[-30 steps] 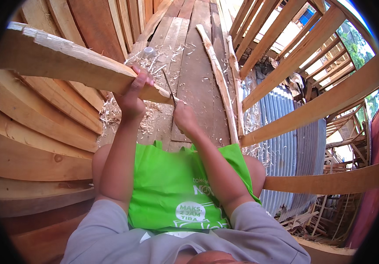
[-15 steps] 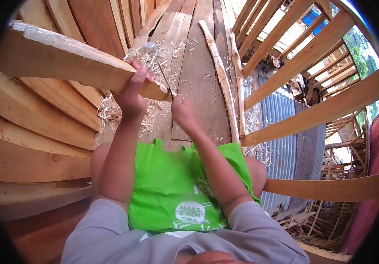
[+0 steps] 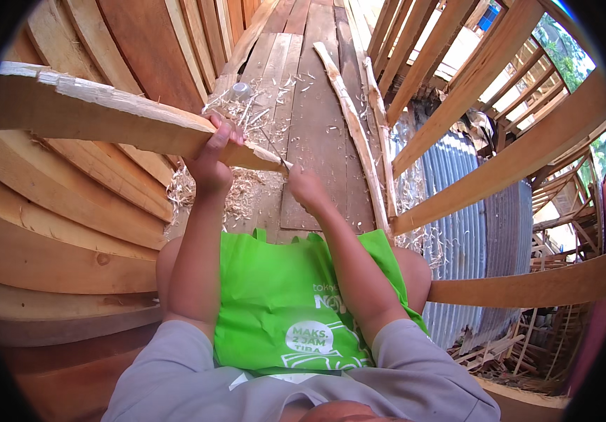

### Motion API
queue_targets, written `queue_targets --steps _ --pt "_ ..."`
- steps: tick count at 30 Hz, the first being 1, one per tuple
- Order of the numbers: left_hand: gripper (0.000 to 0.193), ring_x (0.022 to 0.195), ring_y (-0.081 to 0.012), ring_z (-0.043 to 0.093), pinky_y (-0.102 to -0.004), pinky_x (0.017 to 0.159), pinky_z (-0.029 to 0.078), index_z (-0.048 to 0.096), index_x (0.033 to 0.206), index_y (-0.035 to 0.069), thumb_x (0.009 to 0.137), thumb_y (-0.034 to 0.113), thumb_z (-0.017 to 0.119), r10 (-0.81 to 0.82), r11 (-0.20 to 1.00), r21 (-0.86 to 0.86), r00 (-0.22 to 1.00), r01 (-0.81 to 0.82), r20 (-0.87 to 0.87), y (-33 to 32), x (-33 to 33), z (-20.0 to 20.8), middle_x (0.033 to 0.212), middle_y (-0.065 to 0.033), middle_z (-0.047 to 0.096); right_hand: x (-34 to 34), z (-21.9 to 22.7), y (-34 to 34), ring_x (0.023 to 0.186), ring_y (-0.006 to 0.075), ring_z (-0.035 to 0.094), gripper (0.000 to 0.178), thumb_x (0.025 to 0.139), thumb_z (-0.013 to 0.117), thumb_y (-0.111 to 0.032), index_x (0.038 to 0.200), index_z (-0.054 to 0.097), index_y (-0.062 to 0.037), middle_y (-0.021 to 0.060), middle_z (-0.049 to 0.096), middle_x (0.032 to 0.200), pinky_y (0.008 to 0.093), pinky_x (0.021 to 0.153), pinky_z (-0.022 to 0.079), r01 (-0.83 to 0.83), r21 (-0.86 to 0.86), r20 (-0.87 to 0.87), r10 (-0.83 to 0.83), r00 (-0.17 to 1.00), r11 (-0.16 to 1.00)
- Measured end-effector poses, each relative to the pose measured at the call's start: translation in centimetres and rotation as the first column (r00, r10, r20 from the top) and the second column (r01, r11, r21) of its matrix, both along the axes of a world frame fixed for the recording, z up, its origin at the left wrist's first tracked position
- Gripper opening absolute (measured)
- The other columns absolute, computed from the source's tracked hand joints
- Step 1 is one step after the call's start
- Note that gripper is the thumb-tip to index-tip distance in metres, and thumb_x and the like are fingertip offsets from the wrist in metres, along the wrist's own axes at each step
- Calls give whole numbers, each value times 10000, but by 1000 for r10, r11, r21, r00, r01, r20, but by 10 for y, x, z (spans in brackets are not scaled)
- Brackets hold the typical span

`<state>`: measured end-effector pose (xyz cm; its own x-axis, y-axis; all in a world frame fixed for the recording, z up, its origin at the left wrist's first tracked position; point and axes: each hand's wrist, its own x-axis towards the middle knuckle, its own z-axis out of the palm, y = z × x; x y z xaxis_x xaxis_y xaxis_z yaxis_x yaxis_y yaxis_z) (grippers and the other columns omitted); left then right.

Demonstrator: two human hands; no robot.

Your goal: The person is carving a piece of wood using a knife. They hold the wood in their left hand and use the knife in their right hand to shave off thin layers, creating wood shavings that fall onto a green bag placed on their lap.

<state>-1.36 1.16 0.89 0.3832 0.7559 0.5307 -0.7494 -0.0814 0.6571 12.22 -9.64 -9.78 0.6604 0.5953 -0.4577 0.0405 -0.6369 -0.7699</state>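
Note:
A long wooden plank (image 3: 127,112) slants from the far left toward the middle, its upper edge pale and rough. My left hand (image 3: 217,151) is wrapped around it close to its narrow right end, fingers over the top edge. At that end, my right hand (image 3: 306,188) is closed on the handle of a thin dark-bladed knife (image 3: 275,151). The blade lies against the plank's tip, and the handle itself is hidden inside my fist. A green bag (image 3: 268,281) with white print is spread across my lap, under both forearms.
Wood shavings (image 3: 243,193) are scattered over the board floor (image 3: 310,126) with a clear cup (image 3: 240,91). Curved wooden planks (image 3: 78,239) line the left side. A long pale stick (image 3: 351,119) lies to the right, beside wooden ribs (image 3: 500,169) and corrugated metal sheets (image 3: 450,211).
My right hand and the knife have moved slightly right and down, toward the plank's tip. The plank's left end sits a little lower in view; my left hand keeps its grip.

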Motion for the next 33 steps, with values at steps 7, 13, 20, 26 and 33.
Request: queue_targets --steps 7,13,20,26,33 --pt "160 662 -165 472 -342 687 425 489 907 70 824 141 605 -117 993 34 993 117 -14 -8 5 5 717 -48 467 29 -44 -11 731 372 613 570 946 297 -378 899 594 106 290 601 780 477 678 460 54 -34 57 -52 997 998" --pt "191 690 -175 479 -353 708 426 474 903 70 818 167 615 -281 948 147 960 281 -20 3 -7 -5 718 -57 462 -4 17 -4 1014 486 591 615 932 315 -408 1040 604 124 358 605 1046 508 903 443 -89 36 181 81 980 995" --pt "173 701 -161 505 -349 688 458 513 958 29 820 33 617 -283 956 98 957 276 68 4 4 -9 793 -47 466 15 -37 -3 1079 490 568 640 932 292 -397 1024 606 153 382 587 1052 512 940 429 77 -18 166 -73 983 997" --pt "157 700 -158 506 -349 683 457 524 952 26 823 30 614 -273 958 109 960 265 69 10 -10 -11 808 -49 473 -14 8 6 904 534 602 618 926 324 -379 879 603 170 402 586 863 516 837 458 -88 131 337 39 941 987" --pt "150 698 -161 511 -352 668 457 518 940 28 819 29 607 -302 952 82 950 295 86 2 6 -6 793 -51 487 39 -94 -27 662 417 621 610 932 306 -404 800 596 116 287 621 712 502 647 476 32 134 371 -81 925 990"
